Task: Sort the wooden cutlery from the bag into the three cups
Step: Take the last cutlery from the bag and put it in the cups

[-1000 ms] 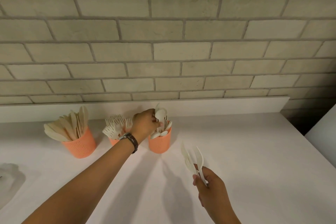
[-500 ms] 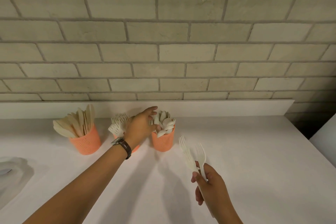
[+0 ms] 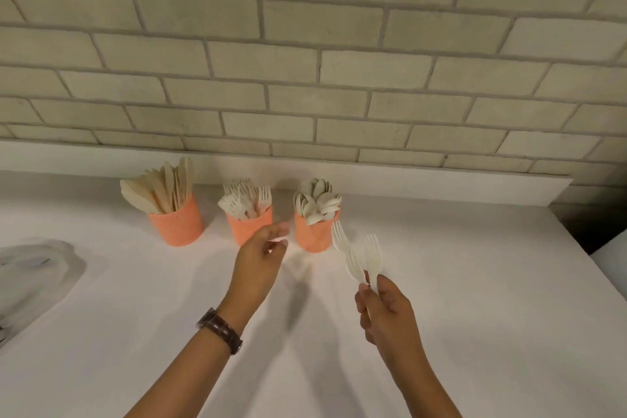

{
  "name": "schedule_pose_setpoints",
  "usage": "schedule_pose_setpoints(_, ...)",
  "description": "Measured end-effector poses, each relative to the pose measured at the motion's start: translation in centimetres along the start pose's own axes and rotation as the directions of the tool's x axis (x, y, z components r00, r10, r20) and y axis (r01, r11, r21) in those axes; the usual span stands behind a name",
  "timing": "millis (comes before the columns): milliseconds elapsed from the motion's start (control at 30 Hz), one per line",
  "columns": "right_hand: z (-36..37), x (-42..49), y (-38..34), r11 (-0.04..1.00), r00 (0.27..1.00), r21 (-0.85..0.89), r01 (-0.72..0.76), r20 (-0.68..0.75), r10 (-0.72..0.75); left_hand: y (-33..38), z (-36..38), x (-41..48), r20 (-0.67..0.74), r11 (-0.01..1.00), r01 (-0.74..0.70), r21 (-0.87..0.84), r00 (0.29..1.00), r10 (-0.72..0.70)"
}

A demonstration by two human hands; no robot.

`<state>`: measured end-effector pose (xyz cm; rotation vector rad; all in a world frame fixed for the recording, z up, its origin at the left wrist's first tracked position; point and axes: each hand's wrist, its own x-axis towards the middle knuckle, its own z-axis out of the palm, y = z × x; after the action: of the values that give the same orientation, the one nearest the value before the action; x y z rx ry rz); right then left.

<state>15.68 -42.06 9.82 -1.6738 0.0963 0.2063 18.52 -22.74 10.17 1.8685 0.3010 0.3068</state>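
Bag (image 3: 34,268), cut off by the left edge; its contents are too blurred to tell. Handles of the two forks (image 3: 359,258) are hidden inside the right hand (image 3: 386,312). Fingertips (image 3: 283,231) of the left hand (image 3: 258,265) are blurred. Lower ends of the cutlery (image 3: 163,187) are hidden within the cups (image 3: 178,226).

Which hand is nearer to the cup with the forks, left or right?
Left. The left hand is just in front of the fork cup; the right hand, gripping forks, is farther off to its right.

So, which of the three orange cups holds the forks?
The middle cup: fork tines stick out of it, while the left cup holds knives and the right cup holds spoons.
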Motion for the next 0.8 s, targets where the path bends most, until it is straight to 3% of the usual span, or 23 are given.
schedule_pose_setpoints(200,3.2,-1.8,-0.5,0.973,0.972,0.183,-0.138,0.212,0.098,-1.7,-0.7,-7.2,0.098,0.969,0.196,-0.149,0.978,-0.183)
schedule_pose_setpoints(367,8.1,-2.7,-0.2,0.982,0.94,0.169,-0.087,0.341,0.025,-3.6,-4.7,-9.3,0.093,0.947,0.267,-0.177,0.963,-0.254)
schedule_pose_setpoints(467,12.0,-2.6,-0.3,0.988,0.939,0.157,-0.002,0.339,-0.052,-5.0,-9.1,-8.7,0.045,0.948,0.27,-0.171,0.963,-0.266)
schedule_pose_setpoints(600,17.8,-2.2,-0.8,0.984,0.946,0.172,-0.036,0.324,-0.022,-6.4,-15.3,-7.2,-0.014,0.942,0.265,-0.207,0.962,-0.274)
schedule_pose_setpoints(800,23.1,0.9,-3.1,0.89,0.978,0.442,-0.11,0.21,0.016,-8.7,-22.8,-4.6,0.001,0.945,0.251,-0.211,0.967,-0.257)
